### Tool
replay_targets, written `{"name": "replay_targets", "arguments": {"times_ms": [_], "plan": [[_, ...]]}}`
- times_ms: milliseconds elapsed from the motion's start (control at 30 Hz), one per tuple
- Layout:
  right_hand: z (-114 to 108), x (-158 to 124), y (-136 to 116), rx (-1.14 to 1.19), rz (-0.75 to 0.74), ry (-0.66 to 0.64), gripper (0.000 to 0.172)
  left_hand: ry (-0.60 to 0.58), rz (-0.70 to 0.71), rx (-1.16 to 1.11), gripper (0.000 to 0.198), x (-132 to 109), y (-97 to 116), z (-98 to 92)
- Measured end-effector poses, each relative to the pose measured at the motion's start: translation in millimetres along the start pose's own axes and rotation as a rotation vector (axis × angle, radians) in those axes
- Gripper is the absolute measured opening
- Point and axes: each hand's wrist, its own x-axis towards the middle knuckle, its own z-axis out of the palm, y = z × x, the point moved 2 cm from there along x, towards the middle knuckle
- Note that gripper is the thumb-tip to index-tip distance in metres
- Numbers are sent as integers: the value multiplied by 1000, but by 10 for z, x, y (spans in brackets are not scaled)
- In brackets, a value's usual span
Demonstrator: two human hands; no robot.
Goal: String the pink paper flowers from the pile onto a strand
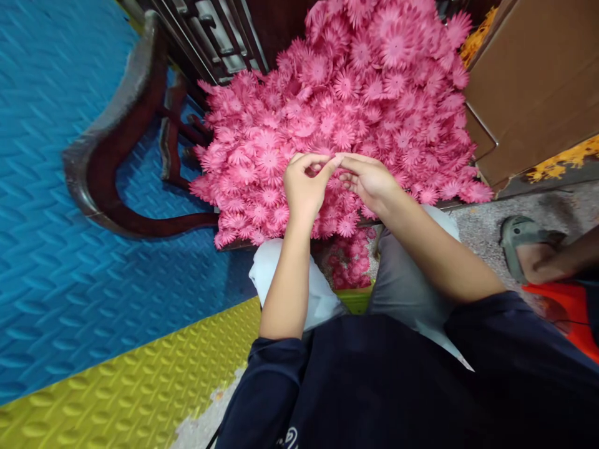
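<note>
A large heap of pink artificial flowers [346, 84] with thin pointed petals spreads in front of me. Over its near side, my left hand [306, 184] has thumb and forefinger pinched together. My right hand [369, 179] meets it fingertip to fingertip, thumb and forefinger closed and the other fingers curled. Some pink shows right at the joined fingertips, but against the same pink behind I cannot make out what is held. Below the heap, between my knees, more pink flowers [350, 259] lie lower down.
A dark wooden chair arm [105, 156] curves at left over blue matting [51, 262] with a yellow strip [140, 380]. At right stand a cardboard box [538, 81] and orange flowers [568, 156]. Another person's sandalled foot [533, 249] rests near an orange-red object [568, 312].
</note>
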Motion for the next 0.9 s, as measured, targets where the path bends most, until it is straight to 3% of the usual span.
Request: {"name": "replay_targets", "arguments": {"times_ms": [133, 333, 900], "plan": [[-18, -3, -29, 8, -25, -15, 8, -26, -7, -72, 8, 19, -55, 56], [-27, -15, -45, -34, -36, 6, 5, 37, -68, -200, 9, 28, -116, 80], [-7, -40, -51, -16, 17, 37, 6, -9, -132, -264, 16, 13, -26, 35]]}}
